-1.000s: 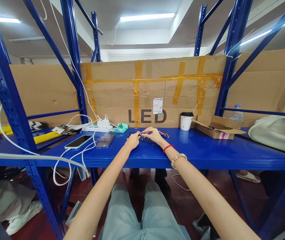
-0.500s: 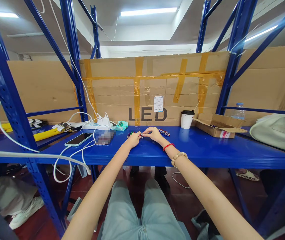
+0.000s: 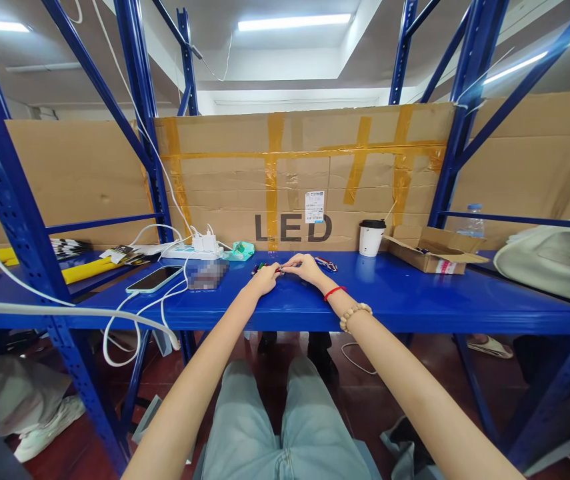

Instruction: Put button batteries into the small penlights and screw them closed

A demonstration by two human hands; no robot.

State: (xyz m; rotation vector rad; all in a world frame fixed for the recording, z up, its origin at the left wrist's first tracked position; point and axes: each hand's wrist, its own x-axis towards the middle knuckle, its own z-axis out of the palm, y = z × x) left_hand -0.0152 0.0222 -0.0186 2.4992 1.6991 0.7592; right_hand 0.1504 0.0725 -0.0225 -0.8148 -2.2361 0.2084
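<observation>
My left hand and my right hand meet over the blue shelf top, fingertips together. Both are closed in a pinch around something small and dark with a hint of red, too small to name. Just behind my left hand lie small coloured pieces, partly covered by the fingers. Beyond my right hand rests a little bundle of red, dark and white slim items; their kind cannot be made out. A red cord and a beaded bracelet circle my right wrist.
To the left are a phone with white cables, a power strip and a green packet. On the right stand a lidded paper cup and an open cardboard box. A cardboard wall closes the back; blue posts flank it.
The whole view has shifted slightly, so everything sits a little further left. Both hands stay together in the same place, with only slight finger changes.
</observation>
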